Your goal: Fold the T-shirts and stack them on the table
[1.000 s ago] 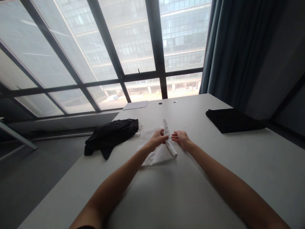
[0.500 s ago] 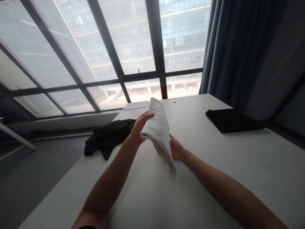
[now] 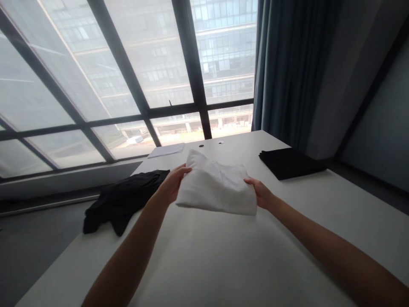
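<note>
A folded white cloth garment point(image 3: 219, 187) is stretched between my two hands above the white table point(image 3: 204, 256). My left hand point(image 3: 174, 181) pinches its left edge, thumb on top and the other fingers underneath. At the opposite edge, my right hand point(image 3: 259, 192) grips it the same way, its fingers mostly hidden behind the fabric. The cloth is wider than it is deep and tilts toward me, with soft creases across its middle. Its exact kind of garment does not show.
A crumpled black garment point(image 3: 126, 198) lies over the table's left edge. Folded black cloth point(image 3: 290, 163) rests at the right. White sheets of paper point(image 3: 166, 150) lie at the far left, near a dark round cable hole point(image 3: 201, 146). Beyond stand windows and a blue curtain point(image 3: 284, 76).
The white cloth has turned from a narrow, upright position to a flatter, broad one. My hands have moved farther apart, and the view has swung to the right.
</note>
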A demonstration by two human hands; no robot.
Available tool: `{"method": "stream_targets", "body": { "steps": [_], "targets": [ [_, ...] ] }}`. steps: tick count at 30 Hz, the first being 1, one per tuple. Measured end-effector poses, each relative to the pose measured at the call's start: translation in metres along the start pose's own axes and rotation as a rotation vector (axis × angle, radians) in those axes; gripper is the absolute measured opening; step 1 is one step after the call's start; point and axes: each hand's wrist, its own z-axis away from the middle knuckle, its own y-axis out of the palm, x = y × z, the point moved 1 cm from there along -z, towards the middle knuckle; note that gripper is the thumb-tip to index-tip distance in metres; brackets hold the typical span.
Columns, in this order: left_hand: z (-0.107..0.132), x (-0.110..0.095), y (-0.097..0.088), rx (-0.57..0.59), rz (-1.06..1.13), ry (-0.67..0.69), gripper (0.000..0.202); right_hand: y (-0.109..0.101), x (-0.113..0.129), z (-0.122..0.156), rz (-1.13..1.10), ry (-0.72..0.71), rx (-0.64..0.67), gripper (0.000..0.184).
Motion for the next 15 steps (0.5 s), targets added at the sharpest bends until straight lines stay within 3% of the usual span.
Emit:
{"method": "stream_targets", "body": {
  "steps": [3, 9, 12, 15],
  "targets": [
    [-0.018, 0.039, 0.012, 0.164, -0.042, -0.043, 0.034, -0.040, 0.031, 0.026, 0.071, -0.075, -0.143, 0.035],
    [-0.045, 0.115, 0.053, 0.331, -0.022, -0.275, 0.040, -0.101, 0.079, 0.073, 0.303, -0.070, -0.391, 0.040],
    [-0.054, 0.141, 0.076, 0.361, 0.011, -0.384, 0.041, -0.120, 0.089, 0.088, 0.388, -0.015, -0.530, 0.038],
    [-0.058, 0.159, 0.090, 0.357, 0.008, -0.468, 0.044, -0.134, 0.086, 0.101, 0.434, 0.078, -0.634, 0.024]
  ]
}}
